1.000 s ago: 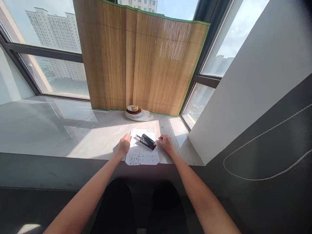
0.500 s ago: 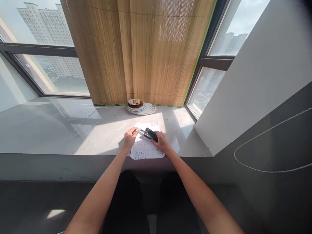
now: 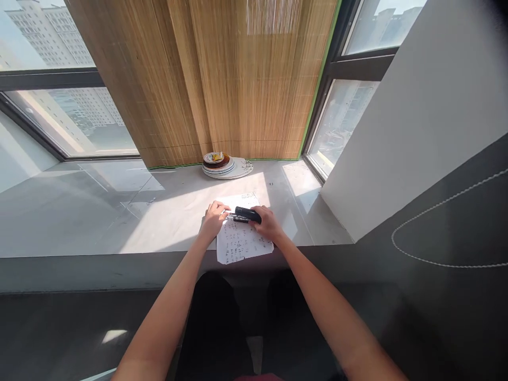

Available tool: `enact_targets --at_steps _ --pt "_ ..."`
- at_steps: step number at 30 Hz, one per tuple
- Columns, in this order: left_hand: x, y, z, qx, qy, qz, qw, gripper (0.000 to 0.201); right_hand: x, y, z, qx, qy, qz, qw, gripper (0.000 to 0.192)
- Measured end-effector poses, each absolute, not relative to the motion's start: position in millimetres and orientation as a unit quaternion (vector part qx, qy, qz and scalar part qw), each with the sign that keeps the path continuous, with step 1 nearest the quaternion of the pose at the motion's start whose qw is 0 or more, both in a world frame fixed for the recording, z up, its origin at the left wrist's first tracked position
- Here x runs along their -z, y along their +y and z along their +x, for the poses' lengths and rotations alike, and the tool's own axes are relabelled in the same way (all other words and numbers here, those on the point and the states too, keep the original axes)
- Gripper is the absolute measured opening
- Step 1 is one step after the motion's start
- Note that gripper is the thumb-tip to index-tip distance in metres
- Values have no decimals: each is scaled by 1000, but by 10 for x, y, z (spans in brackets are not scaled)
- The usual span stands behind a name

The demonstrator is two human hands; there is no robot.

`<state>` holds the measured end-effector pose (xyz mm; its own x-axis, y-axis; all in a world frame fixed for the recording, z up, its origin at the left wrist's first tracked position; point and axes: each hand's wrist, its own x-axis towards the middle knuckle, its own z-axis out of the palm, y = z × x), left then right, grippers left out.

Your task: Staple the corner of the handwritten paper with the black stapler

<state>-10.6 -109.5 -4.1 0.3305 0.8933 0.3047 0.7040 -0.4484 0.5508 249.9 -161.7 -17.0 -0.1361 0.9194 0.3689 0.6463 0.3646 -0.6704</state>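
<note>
Right now your left hand (image 3: 215,216) rests at the left edge of the printed sheet (image 3: 243,241), fingers curled loosely and reaching the front tip of the black stapler (image 3: 246,214); whether they pinch the paper or only press on it is too small to tell. Keep that hand flat and firm so the sheet cannot slide on the smooth grey bench (image 3: 166,211), and keep your fingertips clear of the stapler's mouth. The stapler lies across the upper part of the sheet, pointing left, with the sheet's lower edge hanging just over the bench's front lip. Your right hand (image 3: 269,223) is closed over the stapler's rear half, holding it. Judging from this, a good press would come straight down through the palm, with the corner seated fully in the throat before you squeeze. Further back, a stack of plates (image 3: 227,166) sits against the bamboo blind (image 3: 222,79), well apart from your work.
</note>
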Motion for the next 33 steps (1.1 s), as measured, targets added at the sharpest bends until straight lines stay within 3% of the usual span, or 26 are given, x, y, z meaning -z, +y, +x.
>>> enact_targets --at_steps 5,15,25,33 --pt "47 -1055 -163 -306 477 777 273 25 166 -1589 2511 -199 -727 -536 381 38" --pt "19 -1068 -151 -304 469 790 252 27 175 -1576 2520 -201 -723 -538 384 38" --pt "-12 -1174 -149 -386 495 739 243 21 218 -1542 2537 -218 -675 -575 407 37" --pt "-20 -1168 -188 -340 452 757 328 69 219 -1520 2552 -218 -690 -550 416 34"
